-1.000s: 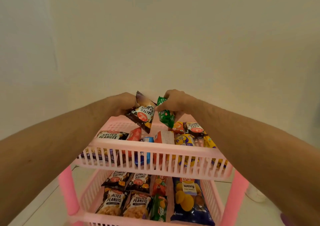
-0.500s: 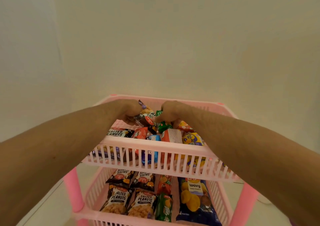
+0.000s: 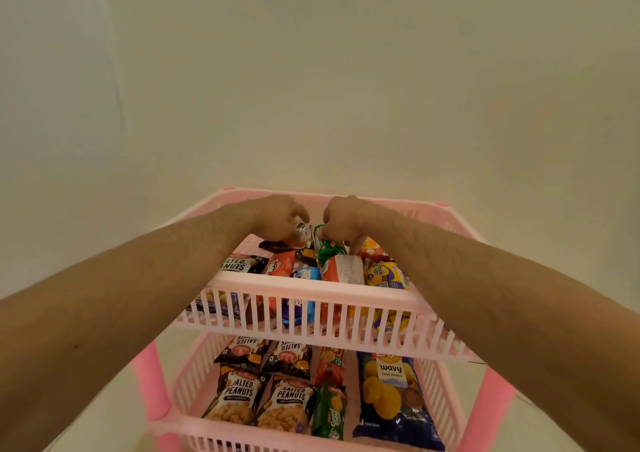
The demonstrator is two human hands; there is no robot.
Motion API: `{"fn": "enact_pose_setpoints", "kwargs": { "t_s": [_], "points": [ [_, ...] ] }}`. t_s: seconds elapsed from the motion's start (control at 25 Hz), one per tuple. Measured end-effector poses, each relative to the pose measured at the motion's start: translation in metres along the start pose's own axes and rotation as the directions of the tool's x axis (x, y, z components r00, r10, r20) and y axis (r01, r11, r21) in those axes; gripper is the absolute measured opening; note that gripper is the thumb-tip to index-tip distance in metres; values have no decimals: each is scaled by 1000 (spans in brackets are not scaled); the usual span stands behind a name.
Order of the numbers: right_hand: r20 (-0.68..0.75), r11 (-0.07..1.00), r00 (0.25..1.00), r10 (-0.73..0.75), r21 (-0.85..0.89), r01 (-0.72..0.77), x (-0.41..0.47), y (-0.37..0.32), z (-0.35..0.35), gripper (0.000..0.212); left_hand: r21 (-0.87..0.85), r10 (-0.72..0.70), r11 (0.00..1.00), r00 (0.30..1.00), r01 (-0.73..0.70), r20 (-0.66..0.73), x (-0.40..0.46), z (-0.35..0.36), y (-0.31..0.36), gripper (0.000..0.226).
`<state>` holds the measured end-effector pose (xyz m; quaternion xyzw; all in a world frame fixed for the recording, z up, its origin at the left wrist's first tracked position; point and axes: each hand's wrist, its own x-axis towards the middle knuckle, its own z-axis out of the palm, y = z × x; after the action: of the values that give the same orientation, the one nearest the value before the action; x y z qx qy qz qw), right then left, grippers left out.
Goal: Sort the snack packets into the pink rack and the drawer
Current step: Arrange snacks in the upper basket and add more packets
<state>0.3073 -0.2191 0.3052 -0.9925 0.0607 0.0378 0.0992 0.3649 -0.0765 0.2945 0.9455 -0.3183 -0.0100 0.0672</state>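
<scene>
The pink rack (image 3: 311, 287) stands before me with two baskets in view, both holding several snack packets. My left hand (image 3: 277, 219) is down in the top basket, fingers curled round a black salted-peanuts packet (image 3: 300, 234) that lies among the others. Beside it, my right hand (image 3: 343, 223) pinches a green packet (image 3: 327, 249) low in the same basket. An orange packet (image 3: 372, 250), a yellow one (image 3: 384, 275) and a white-and-red one (image 3: 343, 268) lie around them. No drawer is in view.
The lower basket (image 3: 433, 379) holds salted-peanuts packets (image 3: 239, 396), a green biscuit roll (image 3: 330, 417) and a blue wavy chips bag (image 3: 391, 399). A plain wall rises right behind the rack. Pink legs (image 3: 152, 382) stand at the corners.
Both hands have come down from above the top basket into it, lowering the peanuts packet and the green packet onto the pile. The view has tilted so the rack's back rim shows.
</scene>
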Motion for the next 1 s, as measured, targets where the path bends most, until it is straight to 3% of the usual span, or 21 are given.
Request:
{"fn": "enact_pose_setpoints", "kwargs": {
  "t_s": [0.24,0.48,0.6,0.76,0.88,1.0],
  "points": [
    [50,999,998,-33,-36,35,-1,3,-3,28,152,-83,987,983,58,165,-4,-4,1,52],
    [34,995,998,-52,-83,55,-5,1,-3,29,-18,-150,986,919,168,365,-7,-1,2,54],
    [-29,995,998,-47,-93,44,-12,2,-4,35,-105,-187,963,897,248,401,-12,-1,10,60],
    [-207,993,973,-102,-83,86,-34,6,-16,22,-226,-141,953,954,204,265,-31,-15,20,66],
    [-282,992,951,-123,-22,122,-54,13,-20,22,-189,-83,978,996,84,17,-54,-25,26,55],
    [-435,971,896,-86,164,173,-85,20,-15,25,-272,-46,962,967,-26,-252,-85,-25,36,38]
  ]
}}
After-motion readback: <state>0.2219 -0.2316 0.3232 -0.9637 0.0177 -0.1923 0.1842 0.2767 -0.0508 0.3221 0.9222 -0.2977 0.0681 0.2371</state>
